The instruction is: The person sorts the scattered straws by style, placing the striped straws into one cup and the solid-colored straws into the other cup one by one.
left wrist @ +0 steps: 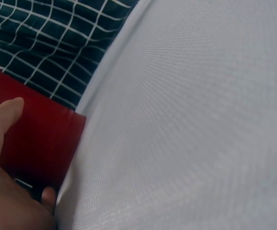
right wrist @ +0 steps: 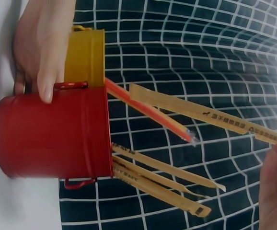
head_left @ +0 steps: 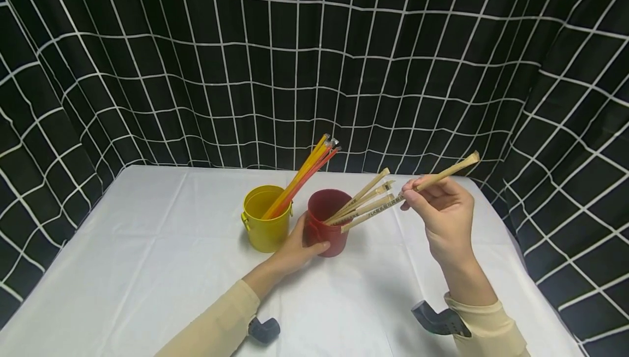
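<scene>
My left hand (head_left: 295, 250) holds a small red bucket (head_left: 335, 247) by its side, with the thumb lying along the near wall. Several paper-wrapped straws (head_left: 361, 198) lean to the right out of that bucket. Between thumb and fingertips, my right hand (head_left: 448, 218) pinches another paper-wrapped straw (right wrist: 191, 108) with dark print on it. Its lower end overlaps the bucket's rim in the head view; the right wrist view shows that end just outside the mouth. The left wrist view has the thumb pressed on the red wall (left wrist: 42, 129).
Left of the red bucket stands a yellow bucket (head_left: 267, 236), with orange and yellow sticks (head_left: 302, 177) in clear wrapping leaning out of it. A white cloth (head_left: 147, 269) covers the table. Black curtains with a white grid (head_left: 314, 62) hang behind and at the sides.
</scene>
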